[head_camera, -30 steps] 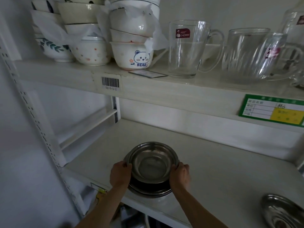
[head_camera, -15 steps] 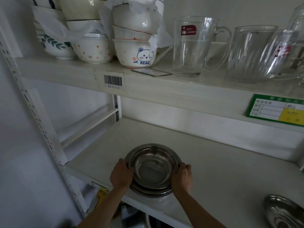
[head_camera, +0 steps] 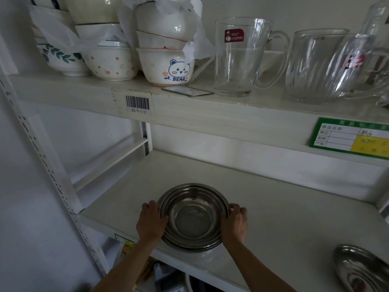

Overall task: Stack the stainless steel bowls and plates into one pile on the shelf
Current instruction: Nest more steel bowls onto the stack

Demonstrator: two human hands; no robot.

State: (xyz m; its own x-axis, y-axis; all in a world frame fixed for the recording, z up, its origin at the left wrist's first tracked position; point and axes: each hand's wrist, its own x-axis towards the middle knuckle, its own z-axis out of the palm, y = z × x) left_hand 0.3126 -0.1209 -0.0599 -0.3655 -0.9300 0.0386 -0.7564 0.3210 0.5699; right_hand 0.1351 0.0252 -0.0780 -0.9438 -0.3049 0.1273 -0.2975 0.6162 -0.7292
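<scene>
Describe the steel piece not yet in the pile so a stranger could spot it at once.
Start at the lower shelf, beneath the glass mugs. Go to its near right corner: a steel plate lies alone, cut off by the picture's edge. Unlike the steel stack, no hand touches it.

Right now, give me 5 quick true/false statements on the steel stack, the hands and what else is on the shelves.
1. Both hands, left hand and right hand, grip opposite sides of the steel bowl stack. True.
2. The stack sits on the upper shelf beside the glass mug. False: it rests on the lower shelf; the glass mug is on the shelf above.
3. Another steel plate lies apart from the stack, at the lower right. True.
4. The top bowl holds food. False: it looks empty.
5. The bear-print bowl stands on the lower shelf. False: it is on the upper shelf, under other ceramic bowls.
</scene>
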